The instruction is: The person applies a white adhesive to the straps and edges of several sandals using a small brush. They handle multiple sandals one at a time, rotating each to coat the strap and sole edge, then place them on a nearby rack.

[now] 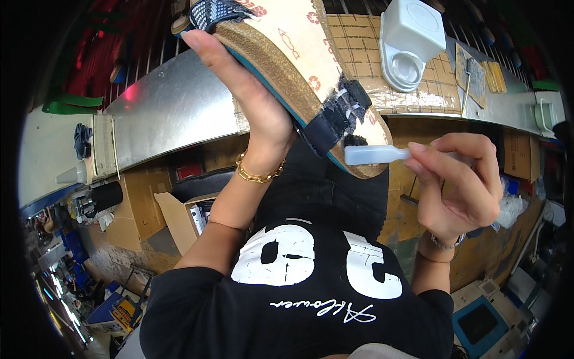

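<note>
My left hand (251, 99) grips a sandal (287, 54) by its side, holding it up and tilted with the insole facing up. The sandal has a cork edge, a teal sole, a pale printed insole and dark woven straps. My right hand (463, 182) pinches a small translucent white brush (376, 154). Its dark bristle tip touches the sandal's edge just below the lower strap (338, 116). A gold bracelet sits on my left wrist and a thin band on my right.
A metal workbench (167, 107) runs across behind the sandal, with a taped gridded mat (362, 45) on it. A white plastic container (409, 39) stands on the mat. Cardboard boxes (176, 218) sit under the bench on the left. A blue-topped box (478, 323) lies at lower right.
</note>
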`<state>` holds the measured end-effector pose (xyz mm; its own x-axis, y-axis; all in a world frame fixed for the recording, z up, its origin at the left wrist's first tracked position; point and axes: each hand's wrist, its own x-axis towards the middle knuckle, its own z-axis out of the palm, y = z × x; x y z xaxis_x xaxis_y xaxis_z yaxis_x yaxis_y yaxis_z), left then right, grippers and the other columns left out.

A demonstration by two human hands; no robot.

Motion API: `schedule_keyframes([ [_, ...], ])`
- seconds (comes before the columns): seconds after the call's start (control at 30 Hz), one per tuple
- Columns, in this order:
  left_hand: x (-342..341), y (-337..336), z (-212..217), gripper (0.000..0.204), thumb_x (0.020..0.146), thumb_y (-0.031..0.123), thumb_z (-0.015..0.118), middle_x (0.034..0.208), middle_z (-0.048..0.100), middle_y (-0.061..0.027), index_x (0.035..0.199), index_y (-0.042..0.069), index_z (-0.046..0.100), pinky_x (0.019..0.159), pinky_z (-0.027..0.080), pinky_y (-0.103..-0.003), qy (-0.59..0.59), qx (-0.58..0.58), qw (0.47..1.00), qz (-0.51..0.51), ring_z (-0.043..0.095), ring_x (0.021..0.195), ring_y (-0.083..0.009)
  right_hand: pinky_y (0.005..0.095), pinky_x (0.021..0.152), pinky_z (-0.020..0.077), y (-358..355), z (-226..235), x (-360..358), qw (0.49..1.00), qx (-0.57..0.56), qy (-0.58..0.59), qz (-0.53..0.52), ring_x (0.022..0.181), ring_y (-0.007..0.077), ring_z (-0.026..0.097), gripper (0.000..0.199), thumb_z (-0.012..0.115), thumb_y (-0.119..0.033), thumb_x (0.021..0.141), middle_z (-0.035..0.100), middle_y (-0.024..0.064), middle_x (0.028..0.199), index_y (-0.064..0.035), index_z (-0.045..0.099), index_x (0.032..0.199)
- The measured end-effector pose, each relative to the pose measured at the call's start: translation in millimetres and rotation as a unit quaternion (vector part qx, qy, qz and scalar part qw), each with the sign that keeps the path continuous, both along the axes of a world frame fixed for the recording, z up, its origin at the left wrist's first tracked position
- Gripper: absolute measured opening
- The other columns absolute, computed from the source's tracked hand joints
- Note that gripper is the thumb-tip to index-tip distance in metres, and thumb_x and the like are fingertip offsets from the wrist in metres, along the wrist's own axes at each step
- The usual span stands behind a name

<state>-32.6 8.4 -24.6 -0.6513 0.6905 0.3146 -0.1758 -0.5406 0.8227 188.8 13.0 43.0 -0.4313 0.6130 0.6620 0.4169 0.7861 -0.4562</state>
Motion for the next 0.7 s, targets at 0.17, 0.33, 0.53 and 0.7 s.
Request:
schedule_keyframes([
  [0.17,-0.3,3.2,-10.5,0.081,0.102,0.069,0.017,0.15,0.038,-0.01,0.151,0.005,0.031,0.122,0.017,-0.033,0.111,-0.039,0.985,0.125,0.034,0.14,-0.0164,0.0258,0.063,0.039,-1.1,12.4,1.6,0.996,0.017,-0.065,0.052,0.067,0.0133,0.056,0.03,0.085,-0.006,0.053,0.064,0.002,0.079,-0.0135,0.081,0.082],
  [0.33,-2.8,-1.0,4.6,0.082,0.101,0.072,0.017,0.143,0.048,-0.011,0.142,0.005,0.041,0.117,0.032,-0.032,-0.003,-0.031,0.999,-0.013,0.044,0.136,-0.0162,0.0248,0.062,0.0363,13.2,-3.7,-3.3,0.989,-0.106,0.085,0.056,0.065,0.0106,0.055,0.036,0.081,0.0,0.054,0.063,0.0005,0.08,-0.0167,0.083,0.086],
  [0.53,2.2,3.7,16.4,0.091,0.094,0.08,0.018,0.125,0.063,-0.0117,0.135,0.004,0.048,0.097,0.055,-0.032,-0.049,-0.069,0.993,-0.085,0.065,0.112,-0.0171,0.0261,0.061,0.0336,17.3,0.3,3.5,0.975,-0.165,0.061,0.139,0.065,0.0093,0.052,0.029,0.08,-0.005,0.058,0.064,-0.0018,0.077,-0.019,0.084,0.083],
  [0.7,-1.9,5.3,14.4,0.097,0.091,0.084,0.019,0.125,0.063,-0.0144,0.138,0.004,0.047,0.094,0.057,-0.03,-0.028,-0.116,0.982,-0.148,0.067,0.112,-0.0164,0.0247,0.058,0.0357,27.2,0.3,9.4,0.969,-0.105,-0.006,0.225,0.064,0.0086,0.052,0.026,0.083,-0.007,0.059,0.064,-0.0003,0.079,-0.0185,0.084,0.082],
])
